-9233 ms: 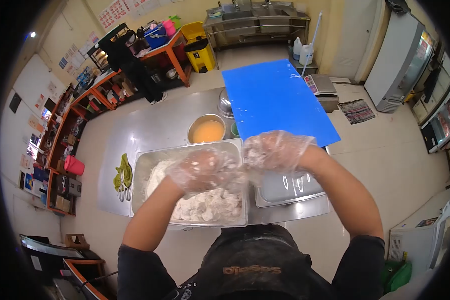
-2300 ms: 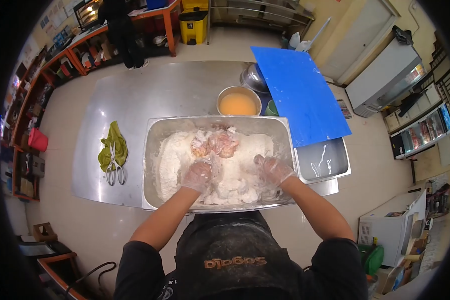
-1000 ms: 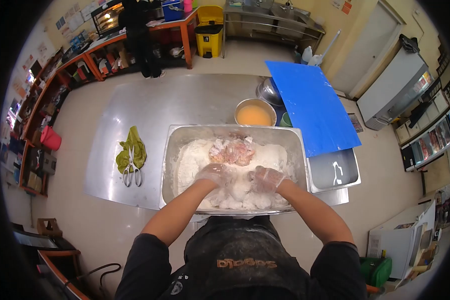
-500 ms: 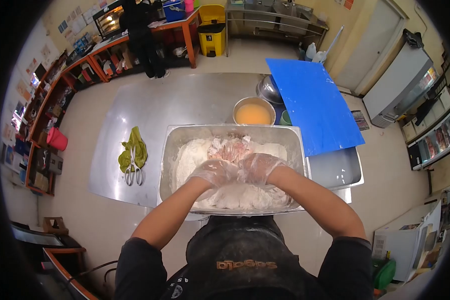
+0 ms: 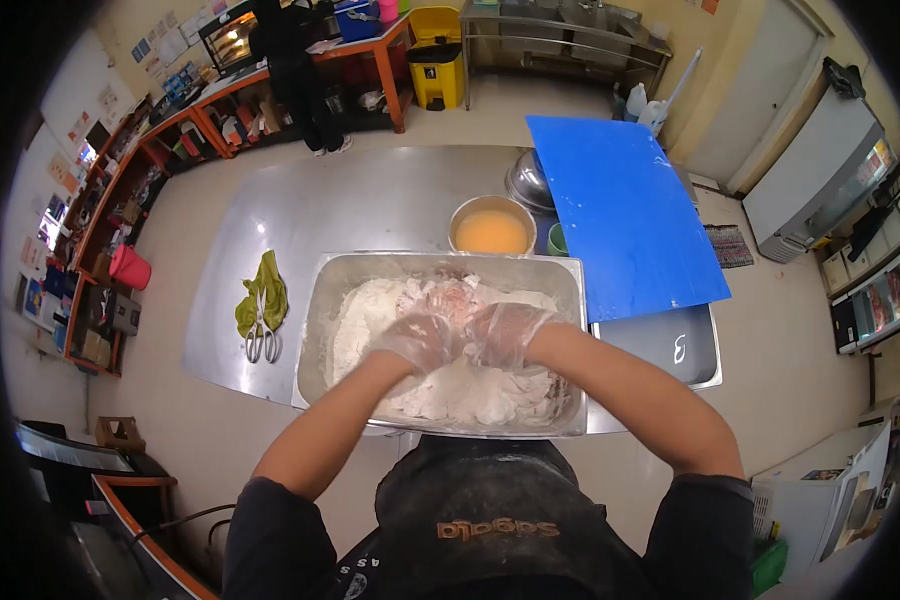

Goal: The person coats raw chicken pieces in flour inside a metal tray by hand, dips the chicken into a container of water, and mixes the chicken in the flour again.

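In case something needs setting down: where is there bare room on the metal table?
The table has a broad bare patch beyond the tub, bordered by the scissors, the bowl and the far edge. A narrow strip lies between scissors and tub. It is crowded around the bowl, dome and blue board.

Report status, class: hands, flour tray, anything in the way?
Left hand, right hand: both gloved, inside tray. Flour around pinkish pieces. Blue board beside tray, not blocking hands.

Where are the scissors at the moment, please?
In the head view, the scissors lie toward the left side of the metal table, their blades over the crumpled green cloth, left of the tray of white powder.
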Demonstrator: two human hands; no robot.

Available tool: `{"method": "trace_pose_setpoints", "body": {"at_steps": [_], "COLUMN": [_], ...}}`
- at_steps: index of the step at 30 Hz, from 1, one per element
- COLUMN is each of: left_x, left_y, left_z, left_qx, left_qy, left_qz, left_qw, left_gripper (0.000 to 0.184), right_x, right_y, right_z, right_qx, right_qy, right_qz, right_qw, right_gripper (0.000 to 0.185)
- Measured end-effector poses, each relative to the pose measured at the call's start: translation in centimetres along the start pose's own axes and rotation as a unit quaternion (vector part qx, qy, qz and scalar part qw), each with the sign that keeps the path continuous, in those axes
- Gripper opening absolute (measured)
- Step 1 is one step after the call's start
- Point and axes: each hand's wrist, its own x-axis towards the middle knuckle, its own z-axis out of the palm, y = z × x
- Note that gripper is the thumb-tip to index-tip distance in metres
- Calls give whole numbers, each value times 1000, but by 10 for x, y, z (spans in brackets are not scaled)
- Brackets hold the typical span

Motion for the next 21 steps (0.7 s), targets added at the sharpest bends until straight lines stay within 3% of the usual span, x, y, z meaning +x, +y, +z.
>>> {"method": "trace_pose_setpoints", "body": {"at_steps": [3,5,7,9,11,13,14,15,19,21], "left_x": [7,5,15,23,38,60,78,93,155,187], "left_y": [7,35,50,85,119,150,166,184,232,240], "left_z": [-6,-30,-37,-46,-42,-32,-23,-12,62,110], "left_qx": [-70,-99,-128,-110,-94,-176,-300,-259,-198,-159], "left_qy": [5,39,-1,26,49,101,14,13,-1,7], "left_qz": [-104,-60,21,57,89,174,184,202,190,178], "left_qw": [992,993,991,992,990,964,936,944,962,971], "left_gripper": [32,25,36,28,20,33,32,31,25,26], "right_x": [-46,-79,-125,-180,-217,-242,-252,-262,-273,-276], "right_y": [5,34,54,62,92,110,114,121,201,228], "right_z": [-42,-46,-58,-83,-85,-83,-78,-74,9,52], "right_qx": [12,9,4,165,95,23,14,2,9,167], "right_qy": [4,45,79,124,159,198,167,135,94,176], "right_qz": [21,-6,-29,-13,-25,-44,33,111,170,275], "right_qw": [1000,999,996,978,982,979,985,985,981,930], "right_gripper": [31,34,37,41,41,41,42,42,41,31]}}
